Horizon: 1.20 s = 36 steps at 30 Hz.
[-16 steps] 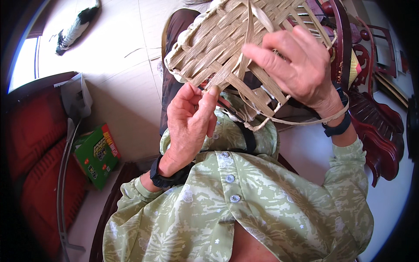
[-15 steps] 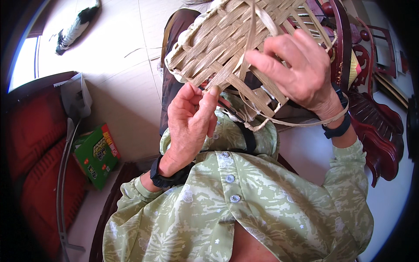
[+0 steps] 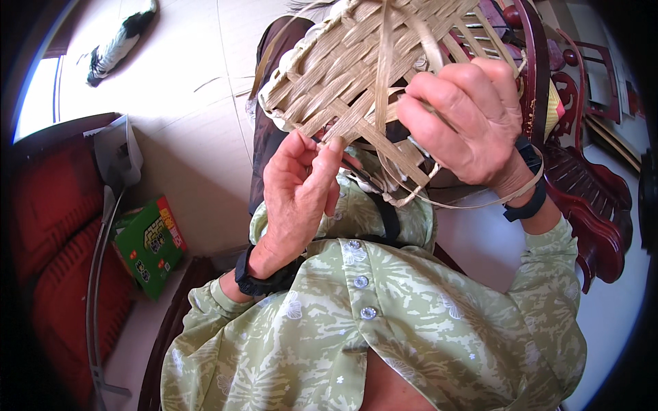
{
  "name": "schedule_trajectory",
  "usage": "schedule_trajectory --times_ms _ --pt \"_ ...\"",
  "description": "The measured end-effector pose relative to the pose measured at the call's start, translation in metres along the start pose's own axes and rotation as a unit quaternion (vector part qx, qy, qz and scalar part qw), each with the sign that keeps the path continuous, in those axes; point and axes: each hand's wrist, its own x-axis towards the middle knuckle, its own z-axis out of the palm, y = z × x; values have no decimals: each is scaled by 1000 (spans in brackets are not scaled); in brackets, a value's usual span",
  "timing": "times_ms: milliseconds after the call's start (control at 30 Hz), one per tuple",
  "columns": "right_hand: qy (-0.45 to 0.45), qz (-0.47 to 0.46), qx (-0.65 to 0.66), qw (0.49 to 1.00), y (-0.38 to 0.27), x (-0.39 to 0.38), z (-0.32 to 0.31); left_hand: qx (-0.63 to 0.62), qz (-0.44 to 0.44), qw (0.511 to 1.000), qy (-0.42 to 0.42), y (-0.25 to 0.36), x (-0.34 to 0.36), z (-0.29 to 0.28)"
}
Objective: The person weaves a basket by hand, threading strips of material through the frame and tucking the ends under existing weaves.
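Observation:
A basket (image 3: 349,65) woven of flat tan strips lies tilted over my lap, its weave open at the near right part. My left hand (image 3: 301,181) pinches the basket's near edge between thumb and fingertips. A slim dark tool (image 3: 362,171) shows beside those fingers, but its kind is unclear. My right hand (image 3: 469,116) is closed over the open lattice, fingers curled around a tan strip (image 3: 433,113) that they mostly hide. A long upright strip (image 3: 384,75) stands across the weave. Another thin strip (image 3: 480,205) loops past my right wrist.
Dark red carved wooden furniture (image 3: 596,226) stands close on the right. To the left are a red-backed seat (image 3: 65,274), a green box (image 3: 147,246) and a grey metal stand (image 3: 96,294). A black-and-white object (image 3: 120,48) lies on the tiled floor (image 3: 188,144).
My right hand has curled its fingers tighter and moved slightly right and down. The long strip now stands straighter, apart from those fingers. My left hand keeps its place on the edge.

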Motion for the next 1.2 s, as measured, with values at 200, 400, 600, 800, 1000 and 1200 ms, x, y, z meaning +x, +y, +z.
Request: schedule_trajectory --times_ms 200,400,600,800,1000,1200 --pt "-45 22 19 999 9 12 -1 -10 -6 1000 2 0 -2 0" --pt "-59 3 98 993 12 13 3 -12 -7 1000 1 0 -2 -1" --pt "-97 11 146 985 18 -3 12 -8 -9 1000 -6 0 -1 -2" --pt "-260 62 307 913 27 0 -2 -14 -12 1000 -1 1 -1 1" --pt "-207 96 295 928 28 7 -10 -21 -29 999 -1 2 0 -2" --pt "-188 172 285 924 19 14 -10 -8 -22 1000 -6 2 0 -3"
